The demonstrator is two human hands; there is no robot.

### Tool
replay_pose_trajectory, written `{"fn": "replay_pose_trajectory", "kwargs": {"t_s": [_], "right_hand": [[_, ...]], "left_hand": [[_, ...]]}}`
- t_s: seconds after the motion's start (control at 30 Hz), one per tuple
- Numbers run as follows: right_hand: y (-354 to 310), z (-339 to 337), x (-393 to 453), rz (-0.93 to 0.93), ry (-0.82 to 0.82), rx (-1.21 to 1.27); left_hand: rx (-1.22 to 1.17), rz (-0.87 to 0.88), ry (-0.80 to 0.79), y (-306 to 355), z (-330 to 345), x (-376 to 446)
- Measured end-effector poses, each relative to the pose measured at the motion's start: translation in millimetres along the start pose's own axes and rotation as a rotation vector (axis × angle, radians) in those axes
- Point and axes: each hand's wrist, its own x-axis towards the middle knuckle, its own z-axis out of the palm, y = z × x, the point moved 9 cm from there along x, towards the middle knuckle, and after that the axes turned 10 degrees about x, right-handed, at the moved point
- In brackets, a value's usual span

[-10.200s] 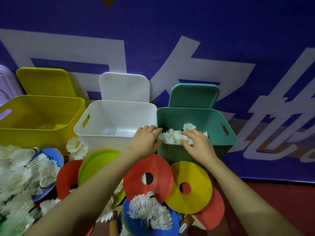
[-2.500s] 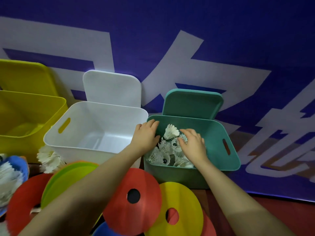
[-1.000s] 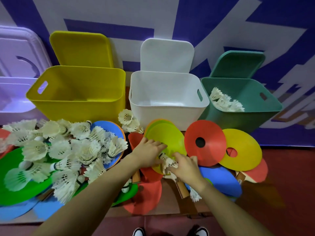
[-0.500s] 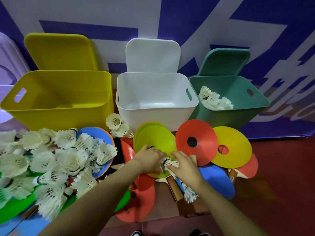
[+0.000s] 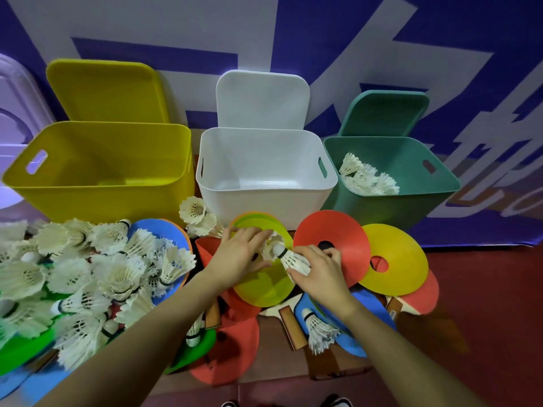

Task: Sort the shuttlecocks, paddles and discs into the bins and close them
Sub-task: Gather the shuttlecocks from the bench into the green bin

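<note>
Three open bins stand at the back: yellow bin [image 5: 102, 183], white bin [image 5: 266, 183] and teal bin [image 5: 423, 183]. The teal one holds several white shuttlecocks [image 5: 365, 177]. My left hand [image 5: 239, 257] and my right hand [image 5: 318, 271] are together over a lime-yellow disc [image 5: 264, 286], both gripping a small bunch of shuttlecocks [image 5: 283, 254]. A large heap of shuttlecocks [image 5: 88, 274] covers the discs at the left. One more shuttlecock [image 5: 318, 330] lies on a blue paddle below my right wrist.
Red disc [image 5: 333, 248] and yellow disc [image 5: 395, 259] lie in front of the teal bin, over red paddles [image 5: 420, 298]. Each bin's lid leans on the blue banner behind it. A lilac bin [image 5: 11, 142] shows at far left. Shoes show at the bottom edge.
My hands left the teal bin and came down to the pile in front. In the last half second both closed on shuttlecocks over the lime disc and lifted them slightly.
</note>
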Motion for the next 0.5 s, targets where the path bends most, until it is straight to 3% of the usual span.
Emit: {"fn": "replay_pose_trajectory", "kwargs": {"t_s": [0.23, 0.5], "right_hand": [[4, -66, 39, -0.128, 0.213, -0.034], [44, -156, 104, -0.172, 0.326, -0.014]], "left_hand": [[0.128, -0.071, 0.159, 10, -45, 53], [0.198, -0.176, 0.271, 40, -66, 158]]}}
